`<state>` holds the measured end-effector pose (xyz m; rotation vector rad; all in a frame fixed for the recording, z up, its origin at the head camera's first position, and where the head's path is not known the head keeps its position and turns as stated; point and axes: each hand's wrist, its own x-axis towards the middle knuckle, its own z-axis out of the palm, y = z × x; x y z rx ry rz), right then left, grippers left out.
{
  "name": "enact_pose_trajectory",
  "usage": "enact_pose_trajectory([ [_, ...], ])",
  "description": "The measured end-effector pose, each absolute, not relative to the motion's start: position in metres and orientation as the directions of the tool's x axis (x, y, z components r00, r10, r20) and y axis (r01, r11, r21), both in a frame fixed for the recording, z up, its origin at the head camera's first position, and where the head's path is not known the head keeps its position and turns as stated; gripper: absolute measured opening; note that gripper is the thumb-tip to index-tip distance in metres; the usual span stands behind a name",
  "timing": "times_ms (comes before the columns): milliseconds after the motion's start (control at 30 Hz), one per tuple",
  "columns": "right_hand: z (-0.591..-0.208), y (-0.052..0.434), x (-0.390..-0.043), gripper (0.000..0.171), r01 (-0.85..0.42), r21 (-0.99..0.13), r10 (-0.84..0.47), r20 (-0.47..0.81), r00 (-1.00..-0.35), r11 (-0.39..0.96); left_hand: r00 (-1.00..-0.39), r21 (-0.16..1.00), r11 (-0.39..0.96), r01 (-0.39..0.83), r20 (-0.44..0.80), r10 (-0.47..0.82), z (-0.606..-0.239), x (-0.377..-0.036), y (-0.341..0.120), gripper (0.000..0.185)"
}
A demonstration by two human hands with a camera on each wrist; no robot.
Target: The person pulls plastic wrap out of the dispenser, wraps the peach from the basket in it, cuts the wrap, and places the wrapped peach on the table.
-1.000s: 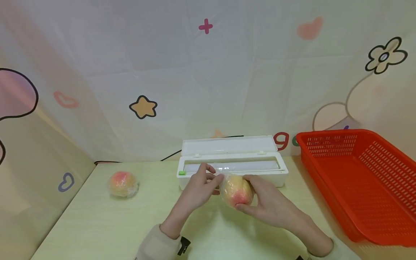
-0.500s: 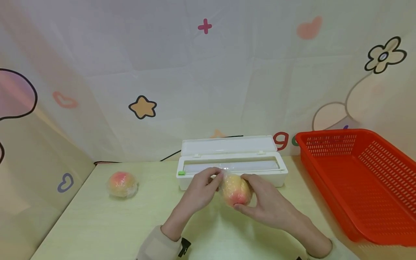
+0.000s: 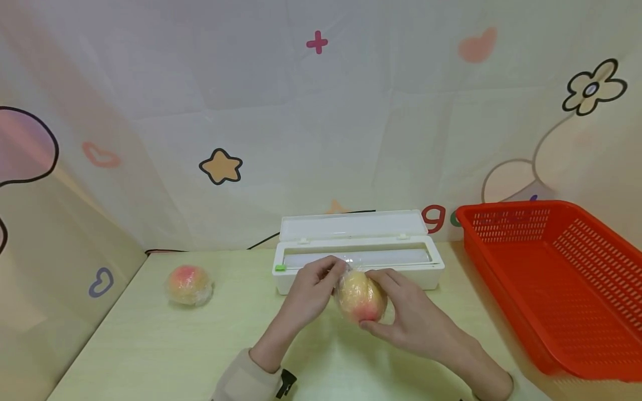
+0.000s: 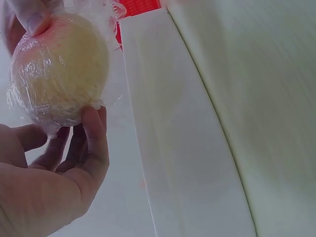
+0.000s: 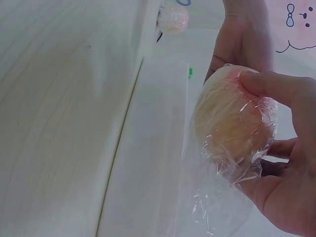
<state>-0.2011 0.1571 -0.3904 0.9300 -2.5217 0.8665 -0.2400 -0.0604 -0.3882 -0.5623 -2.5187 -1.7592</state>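
Note:
A yellow-pink peach [image 3: 360,298] wrapped in clear cling film is held above the table between both hands, just in front of the white cling-film dispenser box [image 3: 357,257], whose lid stands open. My left hand [image 3: 312,289] curls its fingers against the peach's left side [image 4: 59,74] and pinches the film there. My right hand [image 3: 401,314] grips the peach [image 5: 232,118] from the right and underneath, thumb on its near side. Loose film [image 5: 217,197] trails off the fruit.
A second film-wrapped peach [image 3: 189,284] lies on the pale green table [image 3: 150,345] at the left. A large red mesh basket [image 3: 557,278] stands at the right. Patterned cloth walls close in the back and left.
Both hands have turned the peach slightly and drawn it a little leftward and closer together; the left fingers have closed onto the film at its top.

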Motion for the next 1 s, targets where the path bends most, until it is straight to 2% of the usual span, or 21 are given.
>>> enact_pose_trajectory([
  [133, -0.389, 0.156, -0.200, 0.067, -0.676, -0.418, -0.480, 0.485, -0.731, 0.608, -0.939, 0.917, 0.264, 0.299, 0.234, 0.252, -0.389, -0.240, -0.060, 0.021],
  [267, -0.390, 0.156, -0.200, 0.068, -0.681, -0.411, -0.477, 0.497, -0.725, 0.606, -0.922, 0.891, 0.277, 0.359, 0.292, 0.255, -0.389, -0.241, -0.058, 0.017],
  [433, -0.389, 0.157, -0.200, 0.070, -0.695, -0.417, -0.464, 0.531, -0.709, 0.585, -0.888, 0.837, 0.318, 0.445, 0.367, 0.278, -0.386, -0.240, -0.058, 0.024],
  [767, -0.387, 0.160, -0.201, 0.073, -0.671, -0.442, -0.439, 0.520, -0.733, 0.595, -0.863, 0.870, 0.326, 0.371, 0.193, 0.467, -0.379, -0.231, -0.059, 0.039],
  [1000, -0.385, 0.160, -0.200, 0.070, -0.677, -0.448, -0.438, 0.528, -0.727, 0.584, -0.839, 0.900, 0.259, 0.351, 0.179, 0.515, -0.381, -0.232, -0.060, 0.063],
])
